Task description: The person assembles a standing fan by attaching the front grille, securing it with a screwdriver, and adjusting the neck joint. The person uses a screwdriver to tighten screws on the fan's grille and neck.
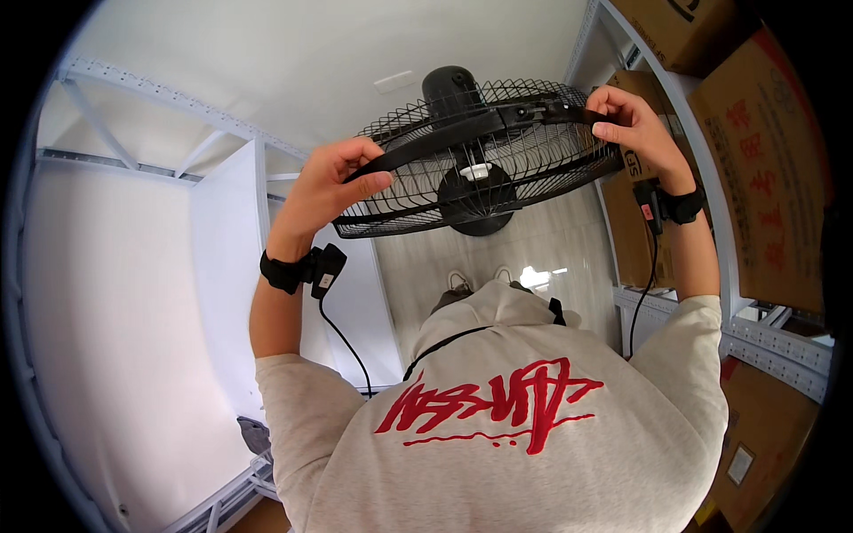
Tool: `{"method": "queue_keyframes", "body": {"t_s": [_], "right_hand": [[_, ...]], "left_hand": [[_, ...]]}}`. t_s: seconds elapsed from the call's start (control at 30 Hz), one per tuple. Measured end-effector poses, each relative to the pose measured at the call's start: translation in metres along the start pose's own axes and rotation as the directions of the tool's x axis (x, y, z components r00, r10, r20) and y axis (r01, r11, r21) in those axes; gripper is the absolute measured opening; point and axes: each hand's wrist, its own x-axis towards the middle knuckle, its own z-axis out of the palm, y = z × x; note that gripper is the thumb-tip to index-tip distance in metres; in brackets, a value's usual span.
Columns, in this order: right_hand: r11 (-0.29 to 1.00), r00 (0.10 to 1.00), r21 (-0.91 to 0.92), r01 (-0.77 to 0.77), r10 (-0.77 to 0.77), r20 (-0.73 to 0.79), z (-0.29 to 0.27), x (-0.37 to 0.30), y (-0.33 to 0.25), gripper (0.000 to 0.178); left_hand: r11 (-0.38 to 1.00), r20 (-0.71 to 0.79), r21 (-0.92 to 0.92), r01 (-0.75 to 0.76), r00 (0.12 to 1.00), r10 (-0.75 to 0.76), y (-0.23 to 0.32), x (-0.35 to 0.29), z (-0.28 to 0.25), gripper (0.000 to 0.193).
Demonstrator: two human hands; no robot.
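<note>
Left hand [336, 182] pinches black rim band [444, 133] of black standing fan [450, 93], thumb and fingers around it, left side. Right hand [635, 129] has same band at right end, thumb nearer the person. Wire guard [551, 160] between hands. Round black base [480, 220] below, on glossy floor [413, 275], shoes [458, 280] near it. Black strapped device [306, 268] on each wrist, cabled. White shelving [115, 293] left; cardboard boxes [755, 178] on metal rack [724, 191] right. White wall [311, 62] behind fan.
</note>
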Motion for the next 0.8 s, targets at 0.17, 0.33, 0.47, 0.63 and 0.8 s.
{"method": "queue_keyframes", "body": {"t_s": [0.17, 0.33, 0.47, 0.63, 0.8], "right_hand": [[0.998, 0.998, -0.045, 0.053, -0.054, -0.022, -0.001, -0.008, 0.009, 0.023], [0.901, 0.788, 0.087, 0.426, -0.322, -0.525, 0.003, -0.03, 0.037, 0.028], [0.815, 0.345, 0.304, 0.494, 0.137, -0.929, -0.013, -0.07, 0.175, 0.032], [0.527, 0.564, 0.844, 0.099, 0.669, -0.484, 0.075, -0.08, 0.33, 0.062], [0.211, 0.685, 0.964, 0.16, 0.68, -0.262, 0.123, -0.049, 0.363, 0.073]], "left_hand": [[0.998, -0.017, -0.057, -0.038, 0.999, 0.037, -0.001, -0.003, 0.006, 0.01], [0.996, -0.012, -0.064, -0.06, 0.998, 0.059, 0.002, -0.011, 0.006, 0.01], [0.994, -0.016, -0.081, -0.074, 0.997, 0.073, -0.002, -0.013, 0.006, 0.011], [0.995, -0.021, -0.073, -0.073, 0.997, 0.072, -0.005, -0.011, 0.012, 0.013], [0.997, -0.029, -0.003, -0.082, 0.996, 0.082, -0.009, -0.009, 0.016, 0.016]]}}
